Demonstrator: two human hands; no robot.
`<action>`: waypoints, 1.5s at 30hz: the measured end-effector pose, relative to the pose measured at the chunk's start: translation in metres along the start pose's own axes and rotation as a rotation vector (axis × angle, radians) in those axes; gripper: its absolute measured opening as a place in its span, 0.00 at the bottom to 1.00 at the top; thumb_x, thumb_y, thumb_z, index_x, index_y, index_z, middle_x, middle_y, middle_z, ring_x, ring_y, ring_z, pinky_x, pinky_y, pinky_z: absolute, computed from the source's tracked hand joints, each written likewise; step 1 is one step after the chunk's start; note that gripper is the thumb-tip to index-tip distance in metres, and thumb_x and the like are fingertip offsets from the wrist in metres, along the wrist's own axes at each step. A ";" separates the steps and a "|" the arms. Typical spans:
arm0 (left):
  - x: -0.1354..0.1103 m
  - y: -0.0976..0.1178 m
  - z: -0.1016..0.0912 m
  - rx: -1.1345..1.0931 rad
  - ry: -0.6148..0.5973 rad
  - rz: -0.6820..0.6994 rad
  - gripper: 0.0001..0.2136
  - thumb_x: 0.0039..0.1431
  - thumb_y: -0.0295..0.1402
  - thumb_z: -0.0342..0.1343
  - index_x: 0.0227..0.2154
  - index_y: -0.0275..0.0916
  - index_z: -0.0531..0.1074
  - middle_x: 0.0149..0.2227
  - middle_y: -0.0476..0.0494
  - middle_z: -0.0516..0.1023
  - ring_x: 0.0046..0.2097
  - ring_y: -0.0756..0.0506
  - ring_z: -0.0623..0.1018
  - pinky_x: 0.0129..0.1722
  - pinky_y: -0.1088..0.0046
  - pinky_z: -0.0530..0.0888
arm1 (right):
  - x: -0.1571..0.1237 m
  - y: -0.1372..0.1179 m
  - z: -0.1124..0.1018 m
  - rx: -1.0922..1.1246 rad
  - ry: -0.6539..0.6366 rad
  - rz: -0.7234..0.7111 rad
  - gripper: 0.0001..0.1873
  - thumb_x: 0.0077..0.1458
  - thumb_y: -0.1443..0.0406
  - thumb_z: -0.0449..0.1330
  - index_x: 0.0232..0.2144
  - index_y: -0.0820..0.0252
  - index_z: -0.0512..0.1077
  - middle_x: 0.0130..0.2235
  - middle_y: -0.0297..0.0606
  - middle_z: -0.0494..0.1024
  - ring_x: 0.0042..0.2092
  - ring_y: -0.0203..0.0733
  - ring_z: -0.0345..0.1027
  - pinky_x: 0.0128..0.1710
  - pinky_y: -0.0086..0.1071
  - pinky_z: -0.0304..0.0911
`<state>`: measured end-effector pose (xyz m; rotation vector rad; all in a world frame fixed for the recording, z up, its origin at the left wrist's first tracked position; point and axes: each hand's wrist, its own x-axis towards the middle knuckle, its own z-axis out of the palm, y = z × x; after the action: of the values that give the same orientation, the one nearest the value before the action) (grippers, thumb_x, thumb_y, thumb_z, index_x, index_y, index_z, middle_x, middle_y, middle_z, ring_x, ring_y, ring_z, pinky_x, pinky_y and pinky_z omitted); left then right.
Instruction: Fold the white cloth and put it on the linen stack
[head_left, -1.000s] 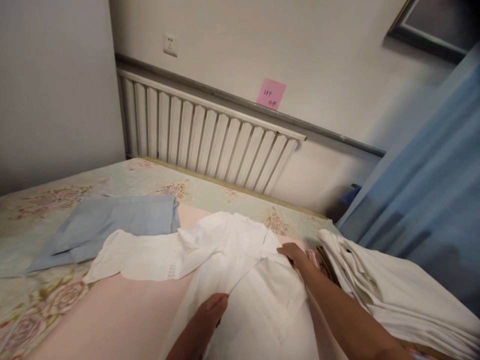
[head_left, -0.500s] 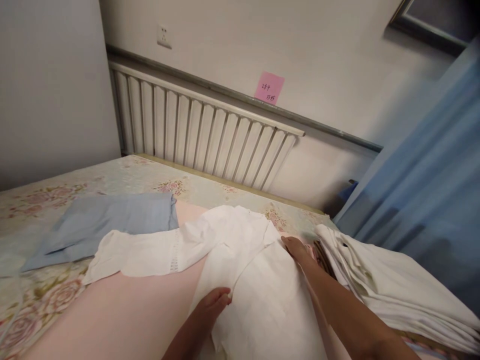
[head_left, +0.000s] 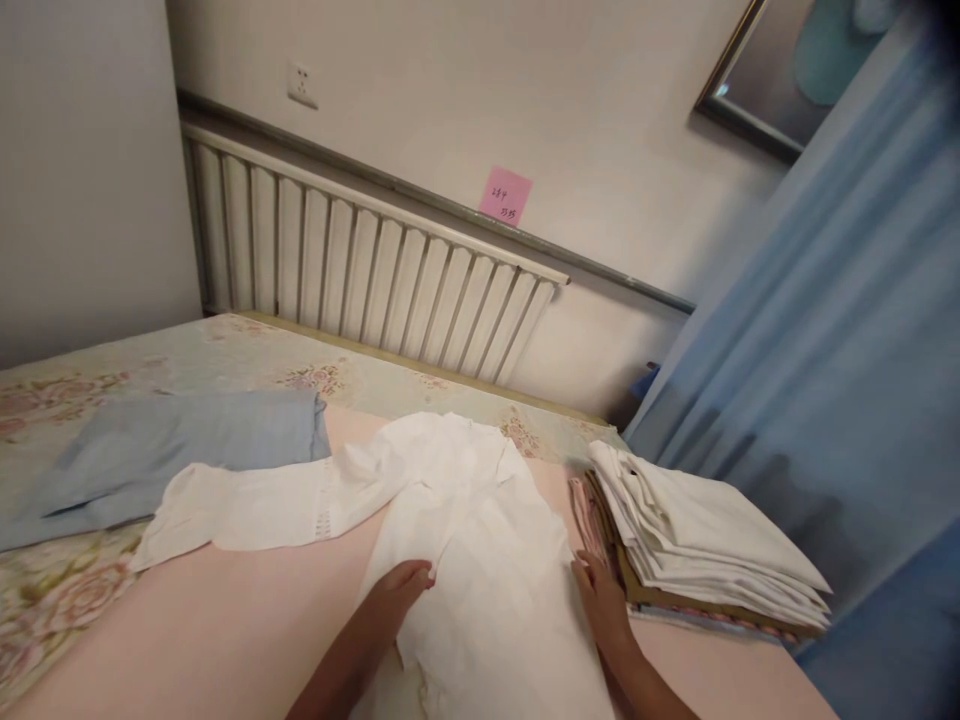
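A white long-sleeved shirt [head_left: 487, 540] lies spread out, one sleeve [head_left: 262, 505] stretched to the left; the other sleeve is not visible. My left hand [head_left: 401, 590] is closed on the shirt's front, pinching cloth between thumb and fingers. At the shirt's right edge rests my right hand [head_left: 604, 595], fingers loosely extended and touching the cloth near the side. Under the shirt is a smooth pink sheet [head_left: 255, 610]. Beyond the left sleeve lies a folded light-blue cloth [head_left: 202, 430], partly covered by it.
A stack of folded cloths [head_left: 712, 530], mostly white, stands right of my right hand. Floral bedding [head_left: 82, 600] shows around the pink sheet. Behind the bed are a radiator [head_left: 375, 260] and a wall with a pink note [head_left: 505, 195]. A blue curtain [head_left: 810, 370] hangs at the right.
My right hand has moved from the shirt's shoulder down along its right side. My left hand stays on the front. The view has shifted to the right, showing more of the stack.
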<state>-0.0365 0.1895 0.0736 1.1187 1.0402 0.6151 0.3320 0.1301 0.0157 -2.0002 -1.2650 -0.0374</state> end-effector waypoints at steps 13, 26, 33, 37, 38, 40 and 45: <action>0.007 -0.009 0.000 0.025 -0.069 0.058 0.31 0.48 0.51 0.56 0.52 0.36 0.67 0.56 0.37 0.71 0.57 0.39 0.71 0.55 0.66 0.67 | -0.028 -0.003 -0.002 -0.110 0.033 -0.187 0.18 0.57 0.61 0.50 0.46 0.63 0.69 0.46 0.47 0.75 0.48 0.48 0.68 0.51 0.42 0.63; 0.028 -0.034 -0.005 0.100 -0.090 0.160 0.32 0.41 0.46 0.60 0.50 0.36 0.69 0.57 0.34 0.69 0.60 0.37 0.66 0.56 0.64 0.66 | -0.029 -0.001 0.000 -0.128 0.039 -0.191 0.19 0.57 0.63 0.50 0.48 0.62 0.68 0.47 0.47 0.74 0.49 0.48 0.68 0.51 0.41 0.63; 0.032 -0.039 -0.004 0.117 -0.061 0.167 0.28 0.43 0.42 0.57 0.50 0.37 0.70 0.57 0.36 0.70 0.59 0.37 0.69 0.55 0.63 0.67 | -0.029 -0.002 0.000 -0.134 0.054 -0.211 0.18 0.57 0.63 0.50 0.48 0.62 0.68 0.46 0.46 0.75 0.49 0.47 0.69 0.51 0.42 0.64; 0.035 -0.041 -0.004 0.151 -0.050 0.202 0.28 0.39 0.41 0.58 0.47 0.37 0.72 0.54 0.36 0.73 0.59 0.37 0.68 0.56 0.63 0.65 | -0.029 -0.005 -0.001 -0.146 0.061 -0.207 0.18 0.57 0.63 0.50 0.47 0.62 0.69 0.46 0.46 0.75 0.49 0.48 0.69 0.50 0.41 0.64; 0.036 -0.041 -0.004 0.159 -0.052 0.203 0.28 0.39 0.41 0.57 0.47 0.37 0.72 0.54 0.36 0.74 0.59 0.37 0.68 0.56 0.63 0.65 | -0.029 -0.005 -0.002 -0.149 0.062 -0.208 0.18 0.57 0.63 0.50 0.47 0.62 0.69 0.46 0.46 0.75 0.49 0.48 0.69 0.51 0.42 0.64; 0.036 -0.041 -0.005 0.170 -0.056 0.195 0.29 0.39 0.41 0.57 0.48 0.37 0.72 0.54 0.36 0.73 0.58 0.37 0.69 0.56 0.63 0.66 | -0.029 -0.004 -0.002 -0.150 0.062 -0.210 0.18 0.57 0.63 0.50 0.47 0.62 0.69 0.45 0.46 0.75 0.49 0.48 0.68 0.51 0.42 0.64; 0.032 -0.039 -0.004 0.154 -0.055 0.179 0.28 0.42 0.40 0.56 0.49 0.37 0.70 0.55 0.37 0.72 0.58 0.38 0.69 0.55 0.65 0.67 | -0.030 -0.003 0.000 -0.147 0.061 -0.209 0.18 0.57 0.63 0.49 0.48 0.62 0.69 0.46 0.47 0.75 0.49 0.48 0.68 0.52 0.42 0.63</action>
<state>-0.0296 0.2041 0.0254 1.3665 0.9593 0.6504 0.3148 0.1080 0.0058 -1.9651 -1.4628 -0.2973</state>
